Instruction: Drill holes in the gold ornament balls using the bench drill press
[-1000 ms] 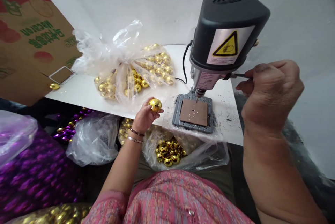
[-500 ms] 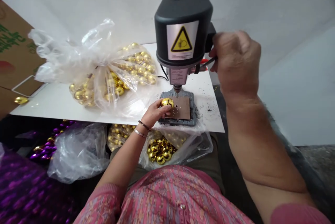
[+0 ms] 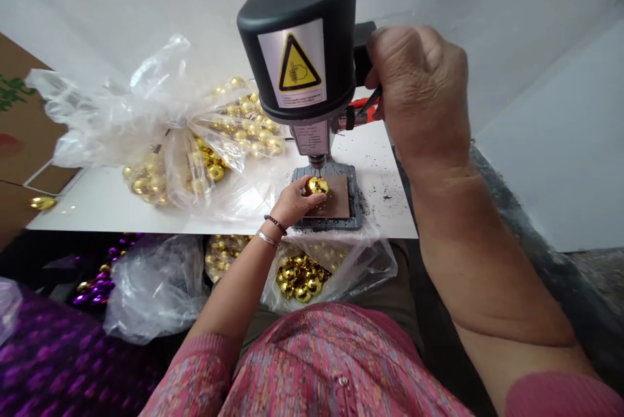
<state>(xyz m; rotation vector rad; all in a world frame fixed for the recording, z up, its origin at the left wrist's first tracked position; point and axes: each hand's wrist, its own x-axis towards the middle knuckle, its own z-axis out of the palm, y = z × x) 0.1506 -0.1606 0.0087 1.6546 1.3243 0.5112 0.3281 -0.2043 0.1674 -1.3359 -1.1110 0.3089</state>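
Note:
My left hand [image 3: 294, 201] pinches a shiny gold ball [image 3: 318, 186] between thumb and fingers. The ball rests over a brown board [image 3: 337, 199] on the grey base [image 3: 354, 215] of a small drill press [image 3: 297, 34]. Right above the ball is the drill bit [image 3: 320, 171]; whether its tip touches the ball I cannot tell. My right hand [image 3: 424, 92] is closed around the dark feed lever [image 3: 371, 100] at the machine's right side. A yellow warning triangle marks the black motor housing.
A knotted clear bag [image 3: 180, 144] of gold balls lies on the white table [image 3: 97, 212]. An open bag [image 3: 361, 264] with more gold balls sits on my lap. Purple balls [image 3: 95, 288] are at lower left. A cardboard box [image 3: 14, 125] and one loose gold ball [image 3: 43, 202] are left.
My left hand has brought the gold ball right, under the drill bit. My right hand stays on the lever. The camera view has shifted, so the machine appears larger and further left.

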